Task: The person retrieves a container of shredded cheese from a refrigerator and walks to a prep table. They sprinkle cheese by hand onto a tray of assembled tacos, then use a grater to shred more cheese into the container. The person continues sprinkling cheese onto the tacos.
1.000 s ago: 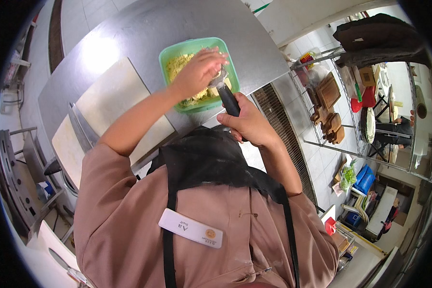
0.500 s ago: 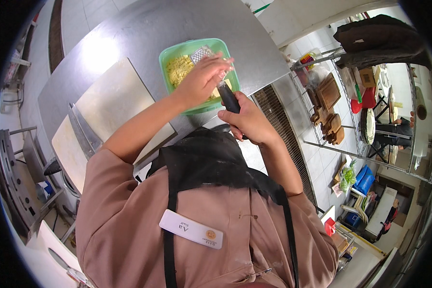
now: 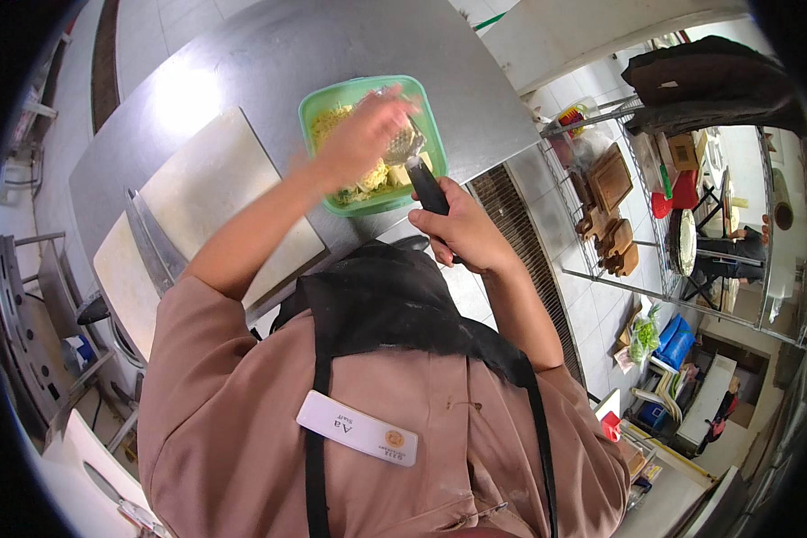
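My right hand point(image 3: 466, 226) is closed around the black handle of a metal grater point(image 3: 428, 186). The grater's perforated blade lies over a light green plastic tub point(image 3: 431, 117) on the steel table. Across the blade reaches my left hand point(image 3: 364, 136), its fingers smeared by motion, so what they hold, if anything, does not show. Yellow grated shreds point(image 3: 329, 122), which look like cheese, fill the left of the tub. Below the blade, pale yellow blocks point(image 3: 410, 171) sit at the tub's near right side.
Left of the tub, white cutting boards point(image 3: 208, 184) lie on the steel table point(image 3: 332, 40), with a large knife point(image 3: 149, 238) on them. A wire rack point(image 3: 592, 121) on the right carries wooden boards point(image 3: 612, 179). A floor grate point(image 3: 520, 229) runs beside the table.
My left hand has moved down and left along the grater, and its fingers are more blurred. The blade has turned and more of the pale blocks shows. My right hand keeps its hold.
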Motion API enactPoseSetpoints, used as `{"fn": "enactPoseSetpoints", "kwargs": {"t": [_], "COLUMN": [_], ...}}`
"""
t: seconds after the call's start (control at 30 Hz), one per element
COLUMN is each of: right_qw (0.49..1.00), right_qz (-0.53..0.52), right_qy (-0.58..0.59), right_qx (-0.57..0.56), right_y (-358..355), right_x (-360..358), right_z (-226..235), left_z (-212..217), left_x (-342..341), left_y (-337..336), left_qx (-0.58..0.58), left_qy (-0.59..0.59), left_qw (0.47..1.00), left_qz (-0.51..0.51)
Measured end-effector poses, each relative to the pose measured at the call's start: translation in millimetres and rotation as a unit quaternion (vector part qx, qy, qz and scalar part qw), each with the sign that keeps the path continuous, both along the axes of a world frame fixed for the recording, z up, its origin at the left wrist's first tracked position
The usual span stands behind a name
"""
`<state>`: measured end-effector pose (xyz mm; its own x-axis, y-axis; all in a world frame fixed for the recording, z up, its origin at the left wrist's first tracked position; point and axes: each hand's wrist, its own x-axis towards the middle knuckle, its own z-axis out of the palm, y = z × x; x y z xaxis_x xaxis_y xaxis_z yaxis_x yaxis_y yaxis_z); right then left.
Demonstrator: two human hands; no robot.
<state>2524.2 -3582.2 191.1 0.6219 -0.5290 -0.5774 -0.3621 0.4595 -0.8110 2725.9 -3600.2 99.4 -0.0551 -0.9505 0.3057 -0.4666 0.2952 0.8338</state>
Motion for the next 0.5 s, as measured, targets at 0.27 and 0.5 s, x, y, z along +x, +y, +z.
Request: {"fn": "enactPoseSetpoints", "kwargs": {"t": [0.27,0.5], "right_qw": [0.999,1.000], "right_qz": [0.022,0.001], "right_qy": [0.018,0.016], "right_qx": [-0.046,-0.023], "right_y": [13,7], "right_x": [1,-4], "right_z": [7,-3], "left_z": [-26,-5], "left_x": [20,24], "left_y": [-15,-16], "left_qx": [-0.015,-0.059], "left_qy": [-0.133,-0.111], "left_qw": [0.991,0.991], "left_qz": [0.017,0.042]}}
